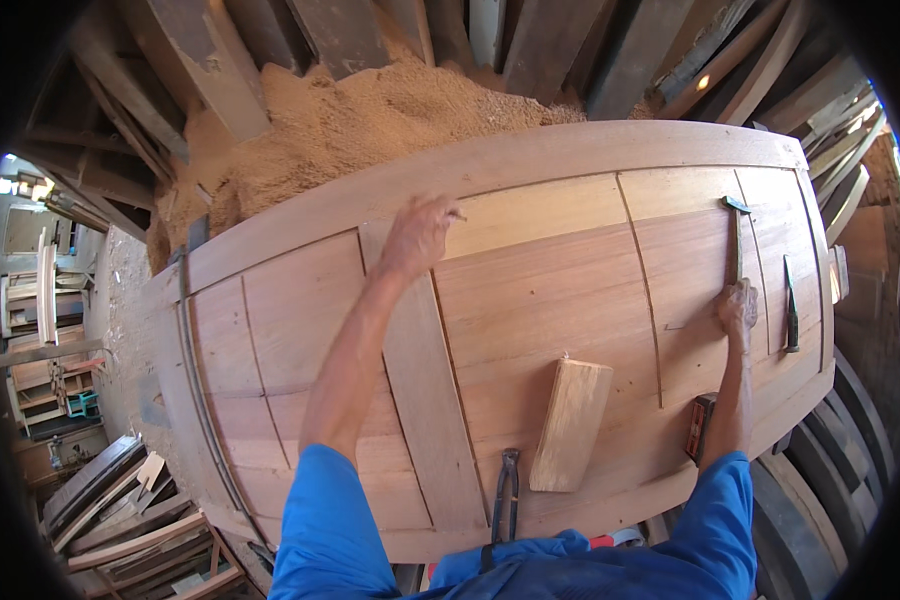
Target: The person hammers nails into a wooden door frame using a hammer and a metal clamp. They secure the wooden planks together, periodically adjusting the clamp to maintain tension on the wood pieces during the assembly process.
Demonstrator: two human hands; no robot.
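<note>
A worker in blue sleeves (pixel 330 515) leans over a framed wooden panel (pixel 425 405), with pincers (pixel 508 490) lying at its near edge, jaws toward the middle of the panel. Just right of them a rough block of wood (pixel 572 425) lies flat, and a small dark box (pixel 701 426) rests beside the right forearm. Farther up, the right hand (pixel 737 307) has its grip closed around the handle of a hammer (pixel 736 235), the head pointing away from the worker. A slim tool with a dark handle (pixel 791 318) lies to the hammer's right. Farther still, the left hand (pixel 422 235) is over the panel beside a pale strip of wood (pixel 540 213); blur hides whether its grip holds anything. Beyond the far edge, sawdust (pixel 370 125) is heaped before leaning timbers (pixel 335 35)
</note>
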